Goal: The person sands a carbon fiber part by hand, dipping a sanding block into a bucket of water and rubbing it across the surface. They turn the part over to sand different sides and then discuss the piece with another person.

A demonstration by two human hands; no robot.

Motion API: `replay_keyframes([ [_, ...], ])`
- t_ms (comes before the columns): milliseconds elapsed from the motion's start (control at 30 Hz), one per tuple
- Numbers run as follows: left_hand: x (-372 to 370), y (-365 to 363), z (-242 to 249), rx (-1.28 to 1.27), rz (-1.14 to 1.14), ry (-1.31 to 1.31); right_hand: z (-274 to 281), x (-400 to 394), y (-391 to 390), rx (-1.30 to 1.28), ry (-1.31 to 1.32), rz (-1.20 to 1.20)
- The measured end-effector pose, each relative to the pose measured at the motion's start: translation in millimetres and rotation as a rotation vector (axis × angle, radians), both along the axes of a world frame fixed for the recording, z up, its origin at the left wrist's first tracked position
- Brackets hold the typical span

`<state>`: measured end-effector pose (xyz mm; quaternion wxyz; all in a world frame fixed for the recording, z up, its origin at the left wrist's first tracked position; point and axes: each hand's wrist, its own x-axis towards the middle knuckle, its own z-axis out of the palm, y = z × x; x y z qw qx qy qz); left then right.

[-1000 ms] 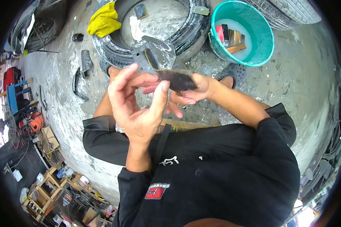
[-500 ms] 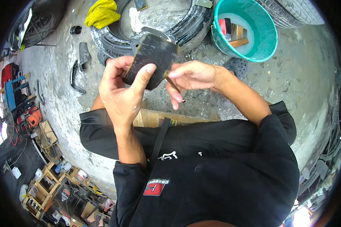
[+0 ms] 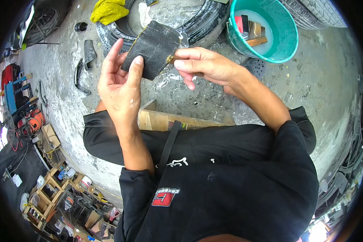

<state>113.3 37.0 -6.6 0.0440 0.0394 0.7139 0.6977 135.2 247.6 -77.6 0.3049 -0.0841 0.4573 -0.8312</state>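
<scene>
Black sheet (image 3: 153,46) is turning — edge-on to the camera a second ago, it is now showing its broad dark face. It is hovering above the floor (image 3: 213,103), between the two hands, overlapping the tire (image 3: 207,25) in view. Left hand (image 3: 120,80) is gripping its lower left side, thumb pressing the near face, index finger sticking up free. Right hand (image 3: 205,67) is pinching the right edge between thumb and index finger, the other fingers curling loosely.

Beyond the sheet, a white cloth (image 3: 144,15) is lying inside the tire; a yellow towel (image 3: 108,11) is draping over its left side. Right of the tire, a green bucket (image 3: 285,34) is holding cloudy water (image 3: 271,40) and a wood piece (image 3: 257,41) — plus a red-and-black block (image 3: 241,24). A curved black part (image 3: 80,82) is lying on the floor at left.
</scene>
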Motion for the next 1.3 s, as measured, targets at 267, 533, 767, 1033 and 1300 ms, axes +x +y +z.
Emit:
replay_keyframes([
  [267, 4.6, 1.7, -4.9, -0.093, 0.113, -0.016, 9.5, 7.0, -8.0, 0.162, 0.104, -0.097],
  [533, 6.6, -5.7, -17.8, -0.027, 0.171, -0.034, 8.9, 12.4, -13.5, 0.353, 0.236, -0.098],
  [767, 6.7, -12.2, -13.5, -0.109, 0.105, 0.046, 14.7, 7.4, -4.2, 0.375, 0.272, -0.028],
  [1033, 11.2, -7.8, -14.0, -0.048, 0.092, -0.106, 17.7, 10.3, -0.9, 0.535, 0.339, -0.037],
  [1300, 25.6, -11.9, -19.8, -0.204, 0.159, 0.032, -7.2, 24.6, -31.3, 0.713, 0.885, -0.416],
])
